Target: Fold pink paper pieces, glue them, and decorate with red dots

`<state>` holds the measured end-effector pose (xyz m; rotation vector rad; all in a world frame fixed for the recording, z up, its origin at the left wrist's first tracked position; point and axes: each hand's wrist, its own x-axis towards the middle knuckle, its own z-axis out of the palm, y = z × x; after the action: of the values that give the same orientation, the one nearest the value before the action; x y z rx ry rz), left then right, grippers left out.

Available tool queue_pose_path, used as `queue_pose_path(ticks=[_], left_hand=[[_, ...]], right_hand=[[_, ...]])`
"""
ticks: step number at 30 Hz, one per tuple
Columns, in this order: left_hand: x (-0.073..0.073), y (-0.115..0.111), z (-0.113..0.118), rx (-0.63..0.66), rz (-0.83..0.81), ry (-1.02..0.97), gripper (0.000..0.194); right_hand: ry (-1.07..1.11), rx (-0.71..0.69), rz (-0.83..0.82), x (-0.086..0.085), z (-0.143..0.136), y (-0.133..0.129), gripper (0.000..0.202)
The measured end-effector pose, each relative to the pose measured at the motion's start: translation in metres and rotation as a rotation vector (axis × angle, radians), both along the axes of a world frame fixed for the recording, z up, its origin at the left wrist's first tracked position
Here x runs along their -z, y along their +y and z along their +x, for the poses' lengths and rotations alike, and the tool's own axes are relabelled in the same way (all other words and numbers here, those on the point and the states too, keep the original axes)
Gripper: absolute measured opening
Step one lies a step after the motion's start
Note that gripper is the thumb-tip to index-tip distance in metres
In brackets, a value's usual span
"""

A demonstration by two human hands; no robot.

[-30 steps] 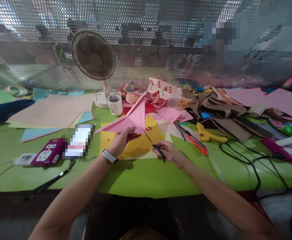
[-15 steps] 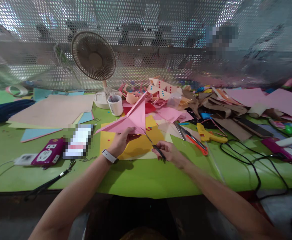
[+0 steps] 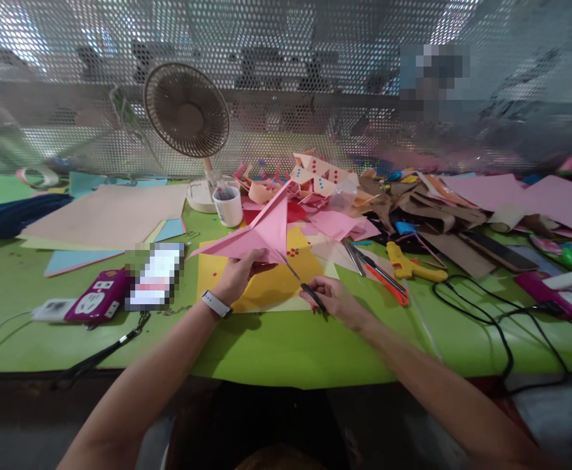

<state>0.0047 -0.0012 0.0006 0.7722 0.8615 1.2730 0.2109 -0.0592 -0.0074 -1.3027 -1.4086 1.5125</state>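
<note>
In the head view, the left hand (image 3: 239,277) pinches folded pink paper (image 3: 265,232) by its near edge, above yellow paper; the right hand (image 3: 332,297) grips black-handled scissors (image 3: 314,297), blades at its corner. Light, fairly crisp stuff, I'd judge, easily creased: best held flat near the fold, fingers clear of the blades.

Bare green tabletop (image 3: 296,349) lies open along the near edge, below the yellow sheet (image 3: 217,287) and between the two forearms. Beyond that sheet, the paper scraps (image 3: 332,222), white cup (image 3: 228,207) and fan (image 3: 187,111) crowd the way. Rightward, the orange cutter (image 3: 394,290), yellow glue gun (image 3: 408,264) and looping black cable (image 3: 499,336) obstruct; leftward, the phone (image 3: 156,277) and purple power strip (image 3: 98,297) do.
</note>
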Motion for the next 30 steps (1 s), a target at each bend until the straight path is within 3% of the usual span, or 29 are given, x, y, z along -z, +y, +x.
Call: queue_pose_path(ticks=[11, 30], left_hand=[[0.0065, 0.0009, -0.0009, -0.010, 0.023, 0.031, 0.023], [0.0049, 0.0020, -0.0011, -0.032, 0.036, 0.072, 0.026]], right_hand=[[0.000, 0.032, -0.015, -0.0052, -0.0026, 0.0000, 0.047], [0.021, 0.031, -0.010, -0.0024, -0.0024, 0.0010, 0.048]])
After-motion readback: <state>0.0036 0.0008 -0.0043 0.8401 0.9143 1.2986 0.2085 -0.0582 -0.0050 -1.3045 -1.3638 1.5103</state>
